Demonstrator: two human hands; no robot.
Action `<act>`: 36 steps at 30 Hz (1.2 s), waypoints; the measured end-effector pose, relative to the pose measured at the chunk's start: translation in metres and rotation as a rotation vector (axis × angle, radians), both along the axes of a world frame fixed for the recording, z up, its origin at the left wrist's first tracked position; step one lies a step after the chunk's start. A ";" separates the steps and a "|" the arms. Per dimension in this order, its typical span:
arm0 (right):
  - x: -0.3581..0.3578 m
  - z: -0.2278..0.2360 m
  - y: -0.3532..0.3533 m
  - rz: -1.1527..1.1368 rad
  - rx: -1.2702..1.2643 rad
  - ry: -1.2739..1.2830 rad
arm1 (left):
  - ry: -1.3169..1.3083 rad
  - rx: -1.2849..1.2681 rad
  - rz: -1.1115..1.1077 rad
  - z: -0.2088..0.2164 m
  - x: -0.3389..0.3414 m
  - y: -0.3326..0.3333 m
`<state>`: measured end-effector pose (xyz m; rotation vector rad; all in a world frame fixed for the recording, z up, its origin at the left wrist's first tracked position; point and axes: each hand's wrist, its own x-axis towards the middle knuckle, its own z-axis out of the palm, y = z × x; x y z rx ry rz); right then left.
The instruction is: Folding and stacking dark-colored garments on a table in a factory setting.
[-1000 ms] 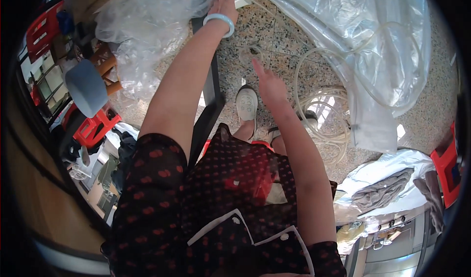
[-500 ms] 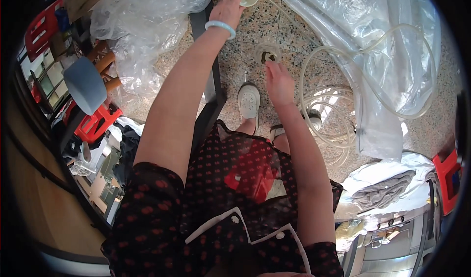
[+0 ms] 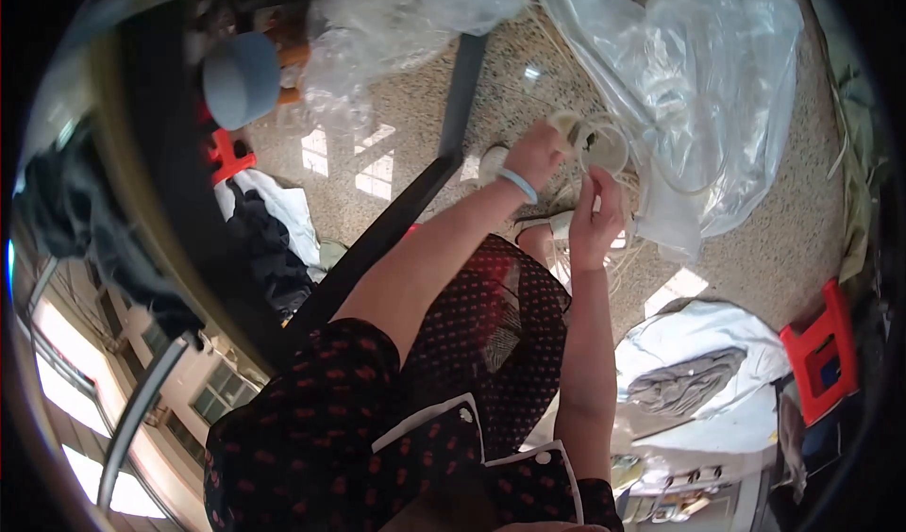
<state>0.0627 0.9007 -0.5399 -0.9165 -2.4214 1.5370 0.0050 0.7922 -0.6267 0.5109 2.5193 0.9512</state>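
In front of me my two hands are close together above the floor. My left hand (image 3: 536,157), a pale blue bangle (image 3: 518,186) on its wrist, is closed on a small pale cup (image 3: 564,122). My right hand (image 3: 598,219) pinches the rim of a clear round plastic cup (image 3: 612,147), with some dark matter (image 3: 591,141) showing at its left side. The two cups are side by side and seem to overlap; whether they touch I cannot tell. Slight blur hides what the dark matter is.
Clear plastic sheeting (image 3: 717,79) covers the floor at right, with more plastic (image 3: 396,27) at back left. A dark metal bar (image 3: 462,98) runs along my left. Elsewhere are a blue-grey padded seat (image 3: 243,79), a red stool (image 3: 819,355) and grey cloth (image 3: 684,381) on white sheeting.
My left hand has come back from far ahead with the pale cup, over to the clear cup. My right hand has shifted right and nearer. The view has turned.
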 end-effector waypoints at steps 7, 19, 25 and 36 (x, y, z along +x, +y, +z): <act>0.005 0.120 0.029 0.224 0.170 0.106 | -0.198 -0.037 0.057 0.144 0.029 0.020; 0.003 0.275 0.024 0.418 0.228 0.118 | -0.014 0.058 0.080 0.292 0.020 -0.014; -0.008 0.280 0.015 0.551 0.342 0.094 | 0.022 0.033 0.113 0.292 0.006 -0.022; -0.069 0.205 0.014 0.248 0.177 0.208 | 0.081 -0.052 0.656 0.163 -0.115 -0.033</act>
